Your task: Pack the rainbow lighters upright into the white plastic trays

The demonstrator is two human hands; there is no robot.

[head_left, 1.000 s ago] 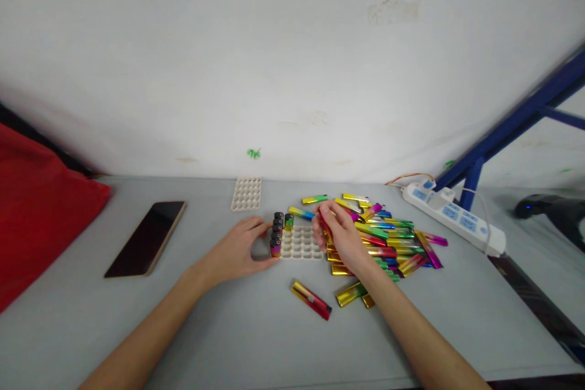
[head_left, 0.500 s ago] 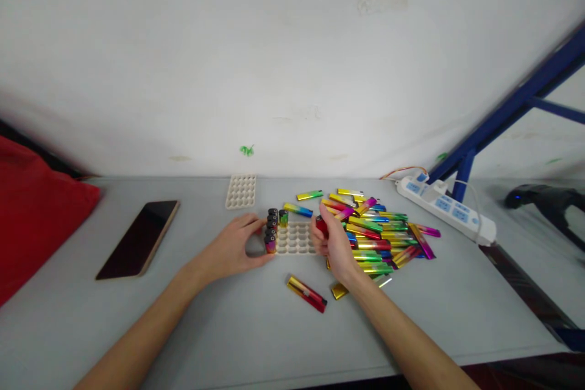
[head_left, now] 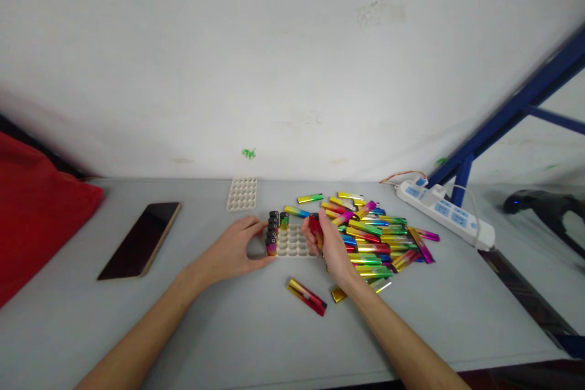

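Observation:
A cream tray (head_left: 295,247) with rows of round holes lies on the grey table. Along its left side stands a column of upright lighters (head_left: 273,226) with black tops, the nearest one purple. One green-yellow lighter (head_left: 284,221) stands in the second column at the back. My left hand (head_left: 235,248) curves around the tray's left edge, thumb at the near corner and fingers beside the column. Held upright in my right hand (head_left: 329,247) is a red lighter (head_left: 315,227), over the tray's right side. Its lower end is partly hidden by my fingers.
A pile of shiny multicoloured lighters (head_left: 370,248) spreads to the right. One red-gold lighter (head_left: 307,297) lies in front of the tray. Behind is a second holed tray (head_left: 242,194). A phone (head_left: 139,241) and red cloth (head_left: 41,213) are left; a power strip (head_left: 445,210) is right.
My right hand has turned the red lighter so that more of its body shows, and shifted slightly left over the tray. My left hand stays in place at the tray.

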